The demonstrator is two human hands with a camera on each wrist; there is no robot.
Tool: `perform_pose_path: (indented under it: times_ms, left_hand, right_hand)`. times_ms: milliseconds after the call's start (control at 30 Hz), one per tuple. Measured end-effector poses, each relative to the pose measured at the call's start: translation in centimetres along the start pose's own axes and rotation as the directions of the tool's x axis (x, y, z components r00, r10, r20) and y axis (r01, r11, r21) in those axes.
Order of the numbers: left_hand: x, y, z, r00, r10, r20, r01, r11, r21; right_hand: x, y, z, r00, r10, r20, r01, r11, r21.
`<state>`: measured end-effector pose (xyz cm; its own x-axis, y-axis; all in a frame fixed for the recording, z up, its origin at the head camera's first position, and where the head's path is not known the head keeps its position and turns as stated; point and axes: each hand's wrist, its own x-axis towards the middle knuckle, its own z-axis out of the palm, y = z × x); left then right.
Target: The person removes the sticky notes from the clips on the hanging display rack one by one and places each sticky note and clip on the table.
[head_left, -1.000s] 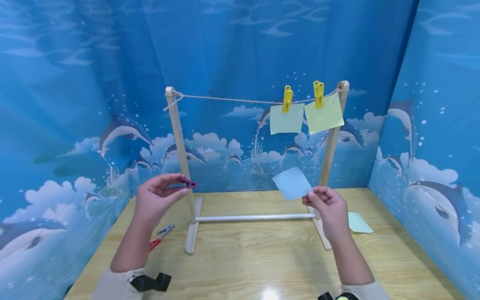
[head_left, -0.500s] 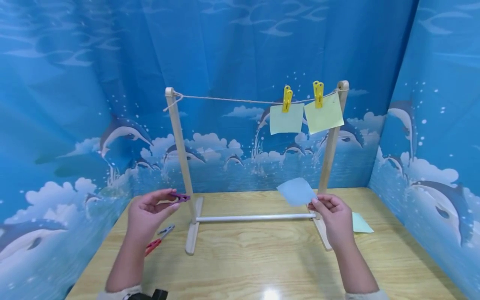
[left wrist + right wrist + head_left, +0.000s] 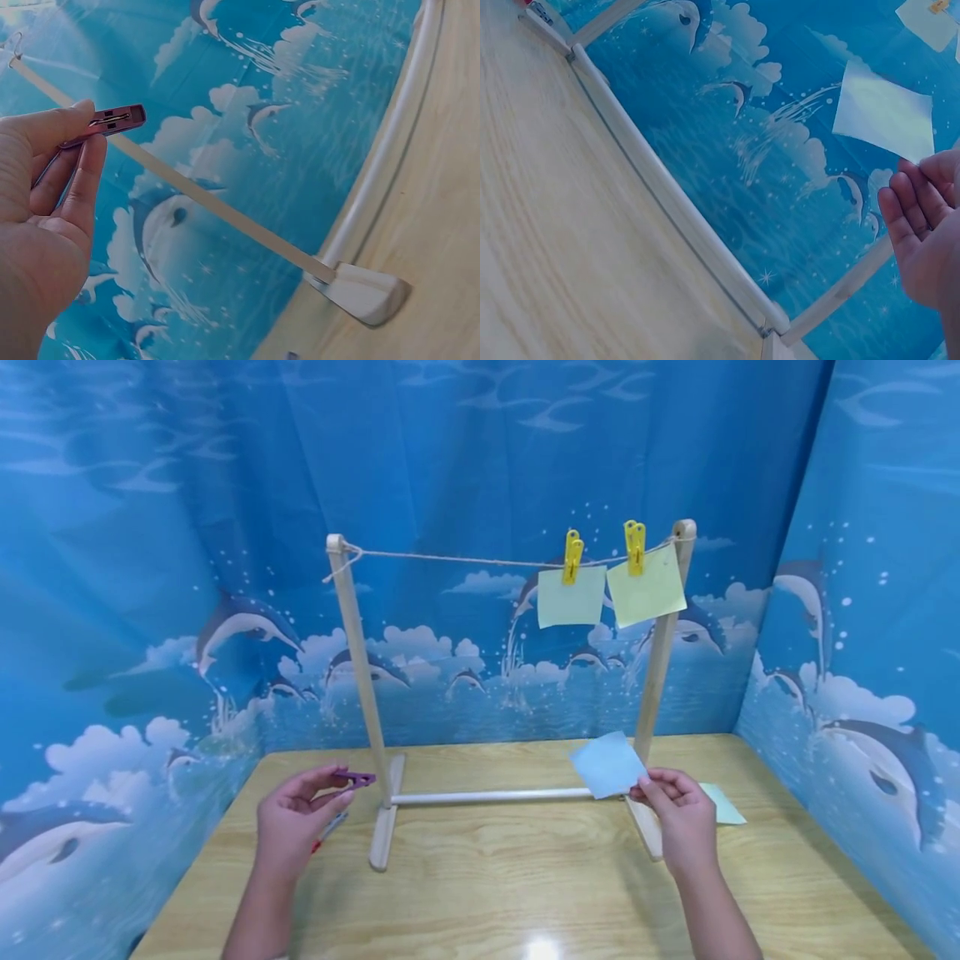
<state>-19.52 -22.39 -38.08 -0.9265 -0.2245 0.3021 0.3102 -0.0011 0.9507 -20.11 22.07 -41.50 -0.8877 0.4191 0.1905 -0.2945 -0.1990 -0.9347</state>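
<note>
My left hand (image 3: 296, 822) pinches a purple clothespin (image 3: 356, 779) between thumb and fingers, by the left post of the wooden rack. In the left wrist view the clothespin (image 3: 116, 120) points away from the fingertips. My right hand (image 3: 682, 814) holds a light blue paper square (image 3: 609, 765) by one corner, in front of the right post. The right wrist view shows the paper (image 3: 885, 111) slightly bowed, its lower corner under the thumb. Above, a pale green paper (image 3: 572, 600) and a yellow-green paper (image 3: 648, 587) hang from the string (image 3: 465, 560), each under a yellow clothespin (image 3: 572, 558).
The rack's left post (image 3: 358, 668), right post (image 3: 656, 681) and white crossbar (image 3: 487, 796) stand on the wooden table (image 3: 495, 885). A mint paper (image 3: 723, 805) lies behind my right hand. Grey and red clothespins (image 3: 330, 829) lie partly hidden by my left hand. Dolphin-print curtain (image 3: 465, 460) surrounds the table.
Both hands have come lower, still holding the purple clothespin and the blue paper. The right hand has also shifted a little to the right. The hanging papers have stayed put.
</note>
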Motion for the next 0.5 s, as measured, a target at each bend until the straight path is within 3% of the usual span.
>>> perform_pose_path:
  times_ms: [133,367,500]
  left_hand:
    - [-0.4,-0.9,-0.2,1.000,-0.021,-0.018,0.021,1.000,-0.015]
    - [-0.8,-2.5,-0.6,0.999,0.037,-0.039,-0.041,0.993,-0.115]
    - [-0.9,-3.0,-1.1,0.998,-0.001,-0.063,-0.006,0.994,-0.109]
  right_hand:
    - [-0.1,0.8,-0.7,0.999,-0.018,0.032,0.018,1.000,0.003]
    - [-0.3,1.7,-3.1,0.998,-0.036,0.049,0.038,0.999,-0.032]
    - [-0.1,2.2,-4.5,0.999,-0.015,0.050,0.016,0.999,-0.033]
